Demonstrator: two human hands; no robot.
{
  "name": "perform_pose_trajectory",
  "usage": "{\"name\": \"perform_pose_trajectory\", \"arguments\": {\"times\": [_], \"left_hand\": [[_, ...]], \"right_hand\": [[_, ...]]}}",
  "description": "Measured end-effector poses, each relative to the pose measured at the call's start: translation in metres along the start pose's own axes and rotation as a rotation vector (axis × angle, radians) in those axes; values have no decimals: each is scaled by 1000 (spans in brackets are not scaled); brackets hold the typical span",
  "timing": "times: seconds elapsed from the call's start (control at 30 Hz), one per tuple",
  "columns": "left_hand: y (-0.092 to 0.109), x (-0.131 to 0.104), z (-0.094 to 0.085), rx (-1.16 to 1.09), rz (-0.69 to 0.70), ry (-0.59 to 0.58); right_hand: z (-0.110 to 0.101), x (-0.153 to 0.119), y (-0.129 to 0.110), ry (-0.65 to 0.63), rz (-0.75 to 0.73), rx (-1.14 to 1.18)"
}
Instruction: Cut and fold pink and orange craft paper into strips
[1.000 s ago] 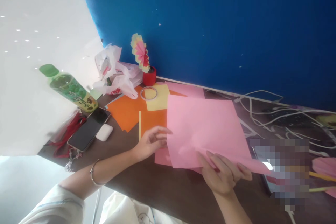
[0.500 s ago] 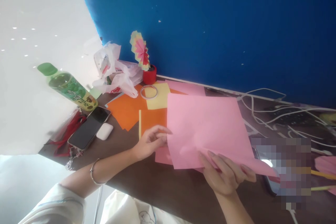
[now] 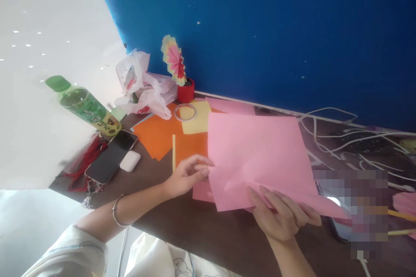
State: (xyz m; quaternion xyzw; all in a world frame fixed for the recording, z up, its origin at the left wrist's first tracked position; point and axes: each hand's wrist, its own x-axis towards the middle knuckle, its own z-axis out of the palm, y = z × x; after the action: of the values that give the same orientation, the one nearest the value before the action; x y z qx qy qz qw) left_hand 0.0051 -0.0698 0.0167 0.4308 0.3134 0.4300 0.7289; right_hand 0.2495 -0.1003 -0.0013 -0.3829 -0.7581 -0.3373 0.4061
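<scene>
Right hand [image 3: 279, 216] grips pink sheet [image 3: 260, 147] by near edge, apparently steadying it; left hand [image 3: 186, 176] curls at side edge, pinch unclear.

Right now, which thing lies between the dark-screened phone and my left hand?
In the head view, a small white case lies between them, close beside the phone; from the case to your left hand, brown tabletop shows.
</scene>
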Motion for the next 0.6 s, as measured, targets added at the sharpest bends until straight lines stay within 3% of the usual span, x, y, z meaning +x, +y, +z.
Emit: {"name": "perform_pose_trajectory", "arguments": {"times": [0.13, 0.27, 0.37, 0.6], "left_hand": [[-2, 3, -2, -14, -12, -7], [-5, 10, -7, -9, -48, 17], [-6, 15, -10, 42, -80, 51], [-11, 18, -15, 211, -83, -23]], "right_hand": [[4, 7, -2, -30, 46, -12], [11, 14, -6, -235, 136, -36], [14, 20, -13, -391, 103, 0], [23, 41, -32, -483, -26, 211]]}}
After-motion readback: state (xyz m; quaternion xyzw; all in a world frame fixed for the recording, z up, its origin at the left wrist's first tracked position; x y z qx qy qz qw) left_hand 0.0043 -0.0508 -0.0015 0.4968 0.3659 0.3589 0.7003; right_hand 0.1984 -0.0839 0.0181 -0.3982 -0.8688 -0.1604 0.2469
